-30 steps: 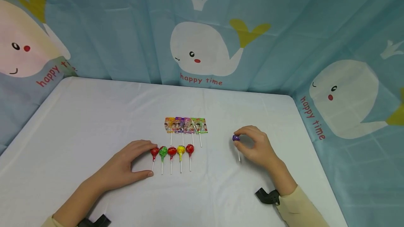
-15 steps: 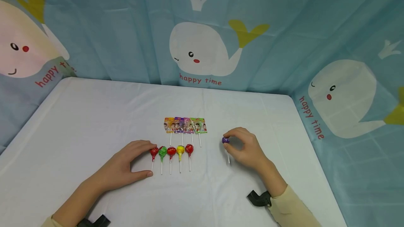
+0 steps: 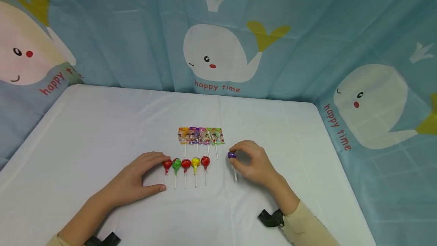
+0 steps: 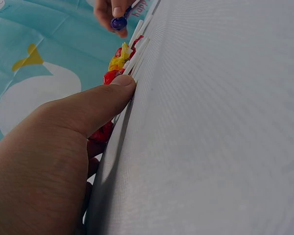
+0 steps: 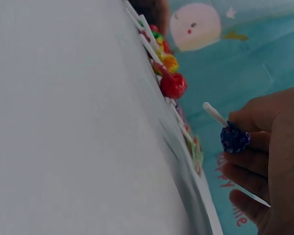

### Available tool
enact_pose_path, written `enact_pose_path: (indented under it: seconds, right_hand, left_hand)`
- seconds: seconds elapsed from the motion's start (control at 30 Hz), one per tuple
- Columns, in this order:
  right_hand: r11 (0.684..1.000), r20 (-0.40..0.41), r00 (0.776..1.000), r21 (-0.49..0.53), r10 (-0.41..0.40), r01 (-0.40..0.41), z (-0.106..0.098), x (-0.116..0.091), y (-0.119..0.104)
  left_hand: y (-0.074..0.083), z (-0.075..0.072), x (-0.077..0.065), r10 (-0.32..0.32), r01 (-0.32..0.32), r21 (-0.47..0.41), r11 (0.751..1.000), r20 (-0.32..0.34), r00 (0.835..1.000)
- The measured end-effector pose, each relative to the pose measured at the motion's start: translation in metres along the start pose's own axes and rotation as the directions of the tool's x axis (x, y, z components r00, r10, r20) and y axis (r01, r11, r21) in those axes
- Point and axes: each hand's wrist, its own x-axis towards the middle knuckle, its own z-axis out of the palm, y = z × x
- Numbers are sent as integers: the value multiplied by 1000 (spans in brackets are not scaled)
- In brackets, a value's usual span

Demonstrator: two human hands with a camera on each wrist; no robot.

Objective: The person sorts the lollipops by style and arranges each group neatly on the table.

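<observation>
Between thumb and fingers my right hand [image 3: 254, 162] pinches a purple-wrapped lollipop [image 3: 231, 155] by its head, the white stick pointing down toward me. It is just right of a row of lollipops. In the right wrist view this purple lollipop [image 5: 234, 138] is up off the cloth. My left hand [image 3: 133, 179] rests at the row's left end, index fingertip touching a red lollipop [image 3: 167, 164] and thumb near the stick's lower end. Rightward follow a green lollipop [image 3: 176, 164], another red lollipop [image 3: 186, 164], a yellow lollipop [image 3: 195, 163] and a third red lollipop [image 3: 205, 161].
Behind that row lies a second row of flat-wrapped lollipops [image 3: 201, 135], their wrappers overlapping, sticks toward me. A white cloth covers the table [image 3: 102, 124]. A blue curtain [image 3: 143, 41] printed with whales hangs along its back and sides.
My right hand has moved left with the purple lollipop, closer to the front row. The left hand and the lollipops lying on the table have stayed in place.
</observation>
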Motion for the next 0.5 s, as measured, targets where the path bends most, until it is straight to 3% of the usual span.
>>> enact_pose_path:
  seconds: [0.5]
  right_hand:
    - [999, 31, 999, -27, -28, 29, 29, 10, -21]
  left_hand:
    - [2, 0, 0, 12, -12, 9, 1000, -15, 1000]
